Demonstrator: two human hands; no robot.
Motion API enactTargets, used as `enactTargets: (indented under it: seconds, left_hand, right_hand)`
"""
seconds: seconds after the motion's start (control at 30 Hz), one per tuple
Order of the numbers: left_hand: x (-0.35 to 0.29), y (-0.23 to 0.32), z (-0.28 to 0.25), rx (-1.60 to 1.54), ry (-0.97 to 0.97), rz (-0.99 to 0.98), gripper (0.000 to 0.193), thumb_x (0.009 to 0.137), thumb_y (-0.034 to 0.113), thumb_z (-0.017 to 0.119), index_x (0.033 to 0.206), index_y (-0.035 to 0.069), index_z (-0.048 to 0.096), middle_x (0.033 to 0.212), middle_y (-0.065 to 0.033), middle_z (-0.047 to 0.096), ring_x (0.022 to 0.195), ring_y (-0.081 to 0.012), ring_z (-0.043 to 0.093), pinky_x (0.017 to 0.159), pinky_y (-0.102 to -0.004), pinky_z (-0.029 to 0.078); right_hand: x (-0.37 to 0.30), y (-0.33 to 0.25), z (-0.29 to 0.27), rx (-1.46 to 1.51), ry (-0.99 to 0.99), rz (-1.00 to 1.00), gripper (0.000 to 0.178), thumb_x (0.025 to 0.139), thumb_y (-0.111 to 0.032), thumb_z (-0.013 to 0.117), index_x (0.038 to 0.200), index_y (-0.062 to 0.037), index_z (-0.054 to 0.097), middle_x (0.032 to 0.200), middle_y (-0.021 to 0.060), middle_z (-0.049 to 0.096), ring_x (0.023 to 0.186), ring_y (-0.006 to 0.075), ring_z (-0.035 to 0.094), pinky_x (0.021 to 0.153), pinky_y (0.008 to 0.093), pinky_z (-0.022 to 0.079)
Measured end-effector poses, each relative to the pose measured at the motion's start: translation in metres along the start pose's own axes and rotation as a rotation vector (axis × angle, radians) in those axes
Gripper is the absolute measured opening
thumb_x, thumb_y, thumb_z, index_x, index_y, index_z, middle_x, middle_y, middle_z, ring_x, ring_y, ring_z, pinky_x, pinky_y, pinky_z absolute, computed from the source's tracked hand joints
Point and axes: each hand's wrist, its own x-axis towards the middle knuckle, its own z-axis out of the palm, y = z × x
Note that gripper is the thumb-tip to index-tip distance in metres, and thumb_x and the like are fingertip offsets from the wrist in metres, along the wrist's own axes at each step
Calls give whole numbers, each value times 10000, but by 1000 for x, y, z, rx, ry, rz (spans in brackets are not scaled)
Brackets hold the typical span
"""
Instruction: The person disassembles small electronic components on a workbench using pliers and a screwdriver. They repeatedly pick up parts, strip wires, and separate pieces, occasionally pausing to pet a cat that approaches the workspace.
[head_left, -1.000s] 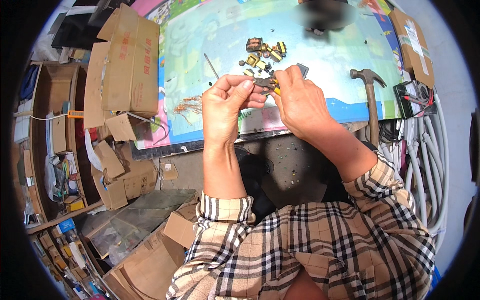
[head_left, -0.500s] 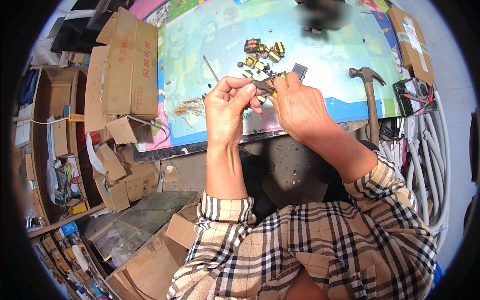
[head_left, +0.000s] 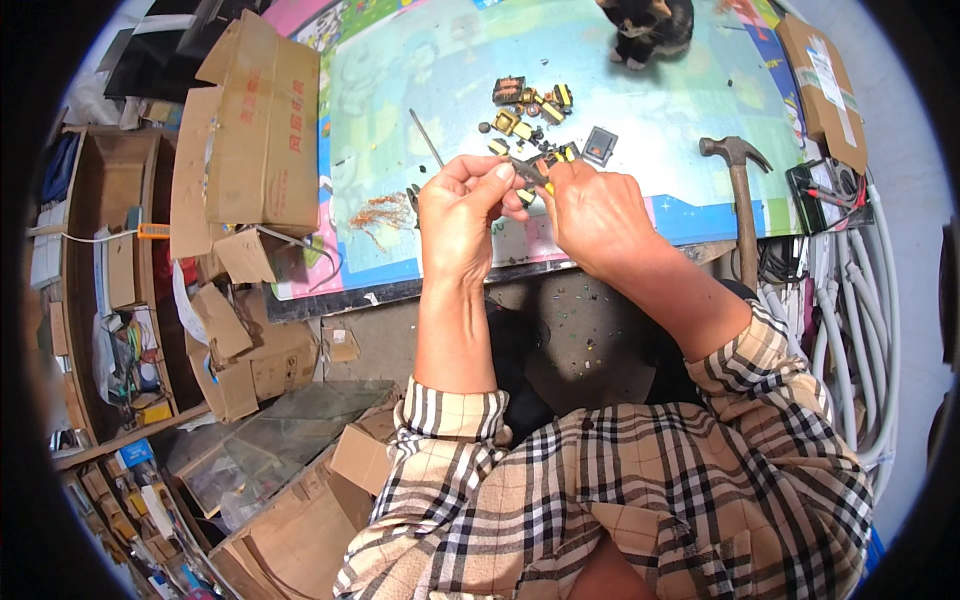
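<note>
My right hand is closed around a pair of pliers, whose dark jaws point left toward the other hand. My left hand pinches something small at the jaw tips; the fingers mostly hide it. Just beyond both hands lies a loose group of small yellow and black parts, one with copper windings. A dark square plastic piece rests to the right of them. Near my left hand are a thin metal rod, perhaps a screwdriver, and a tangle of copper wire.
A cat sits at the table's far side. A claw hammer lies at the right edge, near grey tubes. Cardboard boxes stand left, beside wooden shelves. The table has a printed cover with scattered crumbs.
The cat, blurred before, now shows sharply in about the same place. My right hand has shifted slightly, uncovering more of the dark square piece. Both hands keep their grip.
</note>
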Motion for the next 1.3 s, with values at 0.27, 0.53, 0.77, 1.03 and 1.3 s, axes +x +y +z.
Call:
enactTargets:
  seconds: [0.27, 0.53, 0.77, 1.03, 1.3]
  left_hand:
    - [-1, 5, 0, -130, -75, 31, 143, 848, -4, 605, 975, -68, 593, 876, -181, 660, 711, -190, 655, 645, -292, 561]
    - [-3, 6, 6, 9, -8, 143, 191, 819, 2, 649, 991, -57, 589, 930, -181, 649, 792, -211, 661, 716, -312, 564]
    - [-4, 5, 9, 107, 16, 208, 190, 805, -3, 666, 976, -52, 597, 874, -127, 646, 752, -197, 656, 707, -318, 554]
    - [-5, 4, 11, 145, 5, 267, 146, 810, -26, 651, 950, -44, 612, 827, -109, 645, 710, -177, 647, 686, -305, 553]
    - [-5, 5, 10, 82, -13, 173, 144, 837, 31, 649, 949, -43, 597, 831, -130, 652, 694, -180, 650, 636, -297, 560]
  right_hand:
    - [4, 7, -12, 147, 21, 82, 238, 905, -235, 522, 892, 2, 538, 835, 176, 597, 724, 375, 614, 623, 468, 474]
    - [5, 7, -13, 179, -39, 91, 240, 914, -230, 510, 917, 10, 521, 878, 202, 572, 740, 393, 603, 650, 485, 465]
    - [4, 6, -10, 139, -48, 76, 231, 905, -221, 518, 932, 9, 514, 892, 201, 562, 718, 388, 607, 627, 491, 467]
    - [3, 6, -9, 110, -55, 64, 240, 909, -231, 519, 936, 8, 513, 896, 201, 561, 692, 382, 611, 598, 470, 473]
    - [3, 7, -9, 119, -47, 26, 243, 910, -242, 520, 912, 1, 528, 853, 187, 584, 685, 363, 617, 587, 462, 475]
